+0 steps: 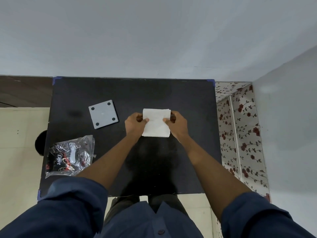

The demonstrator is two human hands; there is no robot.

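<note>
**Squaring the napkin stack with both hands**

Head view: the stack of white napkins (156, 122) sits at the middle of the black table (188, 100), between the two hands. I cannot tell whether it rests on the table or is lifted just clear of it. The left hand (135, 124) grips the stack's left edge. Its thumb lies flat on top and its fingers (138, 115) are curled round the side and under. The right hand (178, 124) grips the right edge the same way, thumb on top and fingers tucked beneath. Neither hand is spread open.

The step looks like gathering and evening up the sheets. To do it well, the pressure should be equal from both sides so the stack does not bow. The thumbs should lie flat rather than digging in, and the grip should be light, since soft sheets crease and slide easily.

A grey square plate (103, 116) lies to the left, well apart from the stack. A crumpled plastic wrapper (70, 155) lies nearer the person.
</note>
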